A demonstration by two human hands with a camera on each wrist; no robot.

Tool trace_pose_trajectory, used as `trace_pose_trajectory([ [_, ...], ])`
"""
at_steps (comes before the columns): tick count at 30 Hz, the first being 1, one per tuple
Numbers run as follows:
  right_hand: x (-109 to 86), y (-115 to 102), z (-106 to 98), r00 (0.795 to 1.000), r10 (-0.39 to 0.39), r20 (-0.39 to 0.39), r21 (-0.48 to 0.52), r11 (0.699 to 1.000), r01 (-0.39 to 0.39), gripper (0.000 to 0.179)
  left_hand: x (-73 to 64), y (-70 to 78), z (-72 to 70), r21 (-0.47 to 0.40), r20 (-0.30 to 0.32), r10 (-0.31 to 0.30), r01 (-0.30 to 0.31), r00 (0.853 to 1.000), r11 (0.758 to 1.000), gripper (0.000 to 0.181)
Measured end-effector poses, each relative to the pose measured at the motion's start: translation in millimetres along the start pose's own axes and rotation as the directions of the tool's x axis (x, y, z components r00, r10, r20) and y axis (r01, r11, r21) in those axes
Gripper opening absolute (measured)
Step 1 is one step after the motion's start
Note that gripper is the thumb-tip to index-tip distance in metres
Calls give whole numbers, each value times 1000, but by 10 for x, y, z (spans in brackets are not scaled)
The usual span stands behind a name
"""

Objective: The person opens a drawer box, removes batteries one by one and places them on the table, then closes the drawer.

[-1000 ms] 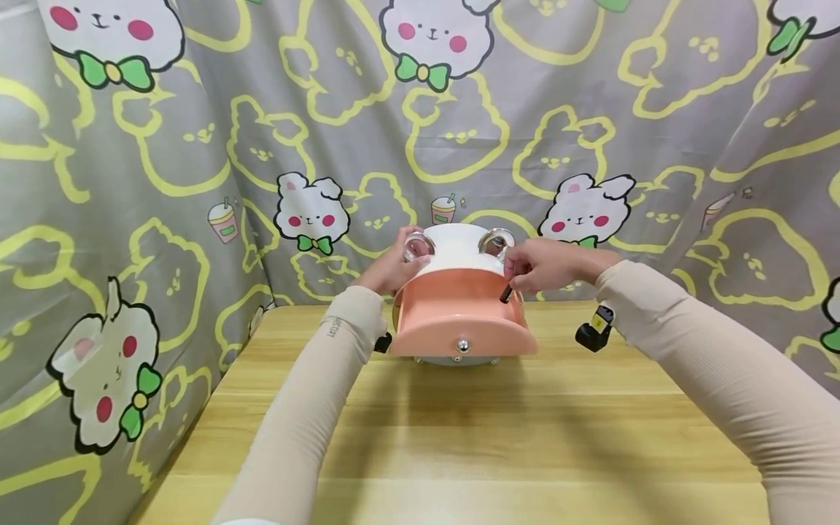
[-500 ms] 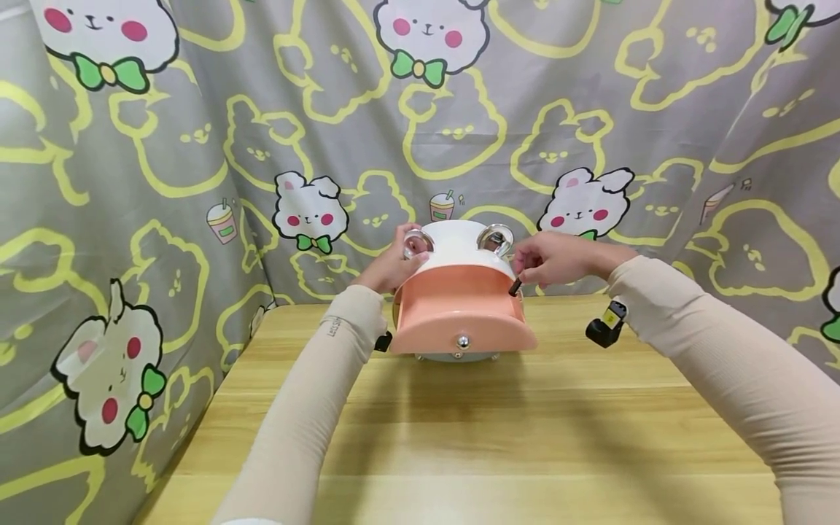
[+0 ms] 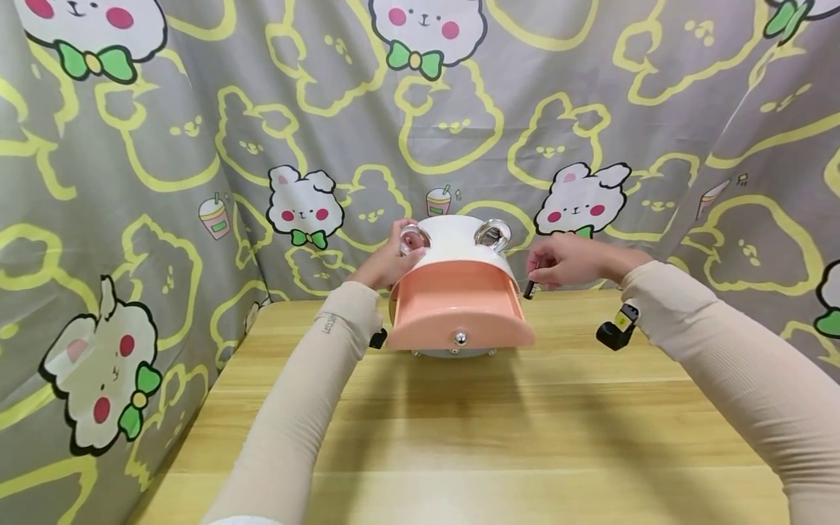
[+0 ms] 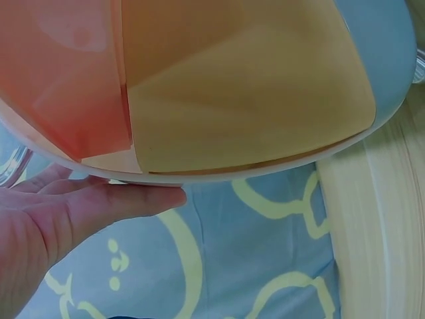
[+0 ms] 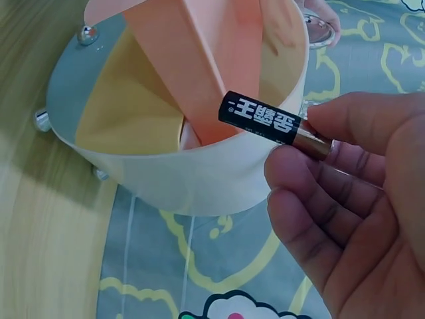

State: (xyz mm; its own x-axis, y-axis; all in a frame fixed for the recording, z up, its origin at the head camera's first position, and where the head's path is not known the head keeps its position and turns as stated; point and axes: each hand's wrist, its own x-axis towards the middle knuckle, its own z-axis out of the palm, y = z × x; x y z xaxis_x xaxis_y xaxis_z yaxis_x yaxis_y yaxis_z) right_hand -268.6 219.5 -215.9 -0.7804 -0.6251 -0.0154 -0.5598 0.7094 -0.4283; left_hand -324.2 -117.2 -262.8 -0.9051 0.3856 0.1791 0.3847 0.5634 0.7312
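A white drum-shaped box (image 3: 453,240) with chrome ring ears stands on the table, its upper peach drawer (image 3: 459,337) pulled out. Inside the drawer only bare peach floor shows in the head view. My left hand (image 3: 389,259) rests on the box's left side by the ear, and its thumb lies straight along the white shell in the left wrist view. Beside the box on the right, my right hand (image 3: 558,260) pinches a black and copper battery (image 5: 262,119) between thumb and fingers. In the right wrist view the battery overlaps the drawer's side.
The wooden table (image 3: 459,437) carries the box near its back edge. A grey curtain (image 3: 367,109) with bunny prints hangs close behind and at both sides. A black wrist camera (image 3: 618,328) hangs below the right sleeve.
My right hand has moved right with the battery, from over the drawer's right edge to beside the box. The left hand stays on the box.
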Motion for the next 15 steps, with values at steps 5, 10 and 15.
trace_pose_trajectory([
  [5, -49, 55, 28, 999, 37, -15, 57, 998, -36, 8, 1, 21, -8, 12, 5, 3, -3, 1000, 1000, 61],
  [10, -86, 150, 83, 998, 64, -6, 89, 994, -63, 6, 15, 7, 1, 8, 17, 6, -6, 1000, 1000, 60],
  [15, -91, 252, 152, 999, 42, -21, 103, 994, -40, 6, 24, -11, -2, -12, 20, 25, -25, 999, 1000, 58],
])
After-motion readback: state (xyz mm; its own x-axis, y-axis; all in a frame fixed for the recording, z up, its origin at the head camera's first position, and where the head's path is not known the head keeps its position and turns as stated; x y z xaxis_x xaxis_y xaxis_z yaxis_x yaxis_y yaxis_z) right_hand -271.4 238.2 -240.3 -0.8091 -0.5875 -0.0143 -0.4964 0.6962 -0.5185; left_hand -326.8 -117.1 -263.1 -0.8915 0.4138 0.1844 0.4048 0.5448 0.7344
